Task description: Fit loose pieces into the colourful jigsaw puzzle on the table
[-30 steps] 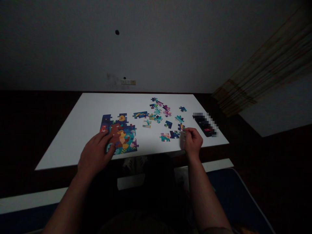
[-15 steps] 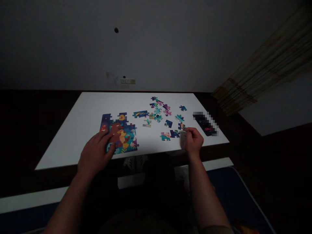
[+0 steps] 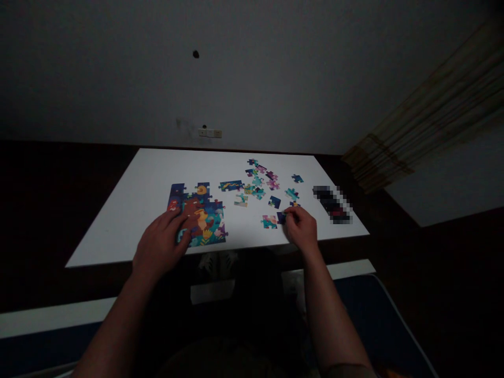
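My left hand (image 3: 159, 244) lies flat with fingers spread over the lower left part of a partly joined jigsaw puzzle (image 3: 202, 220), which shows a brown animal among colourful plants. Parts of the puzzle are hidden beneath that hand. My right hand (image 3: 302, 227) is closed, thumb and fingers pinched at a dark blue puzzle piece (image 3: 281, 217) and covering much of it. A pink and teal piece (image 3: 270, 222) lies just left of that one. Beyond my right fingers a dark piece with yellow (image 3: 294, 203) is partly covered.
Several loose pieces (image 3: 258, 181) are spread over the middle of the white table (image 3: 118, 210). A joined strip (image 3: 231, 185) lies beside the puzzle. A blurred-out dark object (image 3: 333, 205) rests near the right edge. A wall with sockets (image 3: 210, 133) stands behind.
My right hand has moved left, from beside the dark piece with yellow to the dark blue piece. My left hand stays on the puzzle. The whole view has shifted slightly.
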`<state>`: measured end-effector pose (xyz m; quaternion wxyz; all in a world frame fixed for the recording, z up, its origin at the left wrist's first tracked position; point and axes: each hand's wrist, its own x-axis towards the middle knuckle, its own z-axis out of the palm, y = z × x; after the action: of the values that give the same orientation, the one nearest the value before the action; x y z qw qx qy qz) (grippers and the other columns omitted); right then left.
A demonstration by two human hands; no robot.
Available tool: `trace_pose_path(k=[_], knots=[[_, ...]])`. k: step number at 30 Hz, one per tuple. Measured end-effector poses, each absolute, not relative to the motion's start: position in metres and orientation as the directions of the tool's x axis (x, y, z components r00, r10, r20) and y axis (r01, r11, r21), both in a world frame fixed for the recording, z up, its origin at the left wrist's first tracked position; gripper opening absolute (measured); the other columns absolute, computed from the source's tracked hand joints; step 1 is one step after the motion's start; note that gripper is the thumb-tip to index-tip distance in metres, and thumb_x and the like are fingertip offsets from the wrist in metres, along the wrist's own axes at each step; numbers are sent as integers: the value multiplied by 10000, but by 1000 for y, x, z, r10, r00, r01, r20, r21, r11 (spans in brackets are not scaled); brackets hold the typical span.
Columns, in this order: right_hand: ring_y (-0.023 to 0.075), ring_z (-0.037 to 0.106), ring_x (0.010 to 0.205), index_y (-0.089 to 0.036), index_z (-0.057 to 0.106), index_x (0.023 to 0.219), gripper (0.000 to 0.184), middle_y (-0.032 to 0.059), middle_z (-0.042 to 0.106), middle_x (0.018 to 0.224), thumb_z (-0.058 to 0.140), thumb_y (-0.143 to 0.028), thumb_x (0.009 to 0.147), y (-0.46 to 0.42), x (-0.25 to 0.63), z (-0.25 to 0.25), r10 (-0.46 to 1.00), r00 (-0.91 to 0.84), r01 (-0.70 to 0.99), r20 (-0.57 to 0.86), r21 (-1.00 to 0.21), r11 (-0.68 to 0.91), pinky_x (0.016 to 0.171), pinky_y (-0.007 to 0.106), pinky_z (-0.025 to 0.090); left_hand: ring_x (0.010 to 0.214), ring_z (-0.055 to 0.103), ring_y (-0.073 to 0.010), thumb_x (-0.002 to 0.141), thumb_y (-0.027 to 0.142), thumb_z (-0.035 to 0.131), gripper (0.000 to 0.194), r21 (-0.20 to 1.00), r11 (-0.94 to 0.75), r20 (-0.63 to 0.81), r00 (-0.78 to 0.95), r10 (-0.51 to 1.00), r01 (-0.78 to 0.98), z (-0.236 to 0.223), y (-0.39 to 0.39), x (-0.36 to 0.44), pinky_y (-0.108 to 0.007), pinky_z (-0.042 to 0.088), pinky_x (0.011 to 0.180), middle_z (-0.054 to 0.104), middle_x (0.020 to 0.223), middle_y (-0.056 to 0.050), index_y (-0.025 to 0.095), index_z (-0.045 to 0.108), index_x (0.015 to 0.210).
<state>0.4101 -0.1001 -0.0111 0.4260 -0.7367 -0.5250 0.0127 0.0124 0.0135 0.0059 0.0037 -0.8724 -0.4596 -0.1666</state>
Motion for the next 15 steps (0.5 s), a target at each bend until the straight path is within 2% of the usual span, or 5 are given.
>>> trace_pose_path(k=[3, 6, 11, 15], knots=[[291, 662, 888, -260, 726, 906, 190, 77, 745, 919, 542, -311, 909, -99, 409, -9, 784, 417, 798, 459, -598, -74, 845, 447, 525, 1383, 548, -344, 1000, 459, 463, 492, 140, -582, 293, 528, 797, 801, 6, 14, 11, -499, 446, 1172, 593, 1490, -165, 173, 663, 1347], [303, 644, 993, -266, 749, 964, 190, 85, 736, 973, 587, -355, 921, -100, 407, -3, 830, 309, 848, 464, -529, -20, 922, 476, 518, 1384, 546, -343, 1002, 466, 458, 495, 138, -577, 293, 523, 800, 805, 5, 14, 10, -505, 448, 1169, 592, 1495, -155, 181, 663, 1351], [376, 573, 1246, -301, 751, 1212, 412, 128, 663, 1319, 745, -490, 846, -106, 394, 3, 918, 103, 917, 382, -394, 61, 1079, 611, 445, 1389, 537, -356, 1006, 443, 469, 516, 151, -591, 293, 535, 792, 792, 6, 13, 10, -513, 438, 1174, 576, 1510, -177, 141, 653, 1381], [417, 541, 1293, -350, 760, 1149, 327, 122, 653, 1355, 762, -445, 836, -105, 383, 2, 930, 113, 920, 351, -391, 36, 1117, 689, 380, 1392, 535, -353, 1000, 437, 480, 496, 164, -580, 294, 522, 801, 798, 7, 11, 10, -514, 447, 1166, 569, 1521, -167, 163, 658, 1374]])
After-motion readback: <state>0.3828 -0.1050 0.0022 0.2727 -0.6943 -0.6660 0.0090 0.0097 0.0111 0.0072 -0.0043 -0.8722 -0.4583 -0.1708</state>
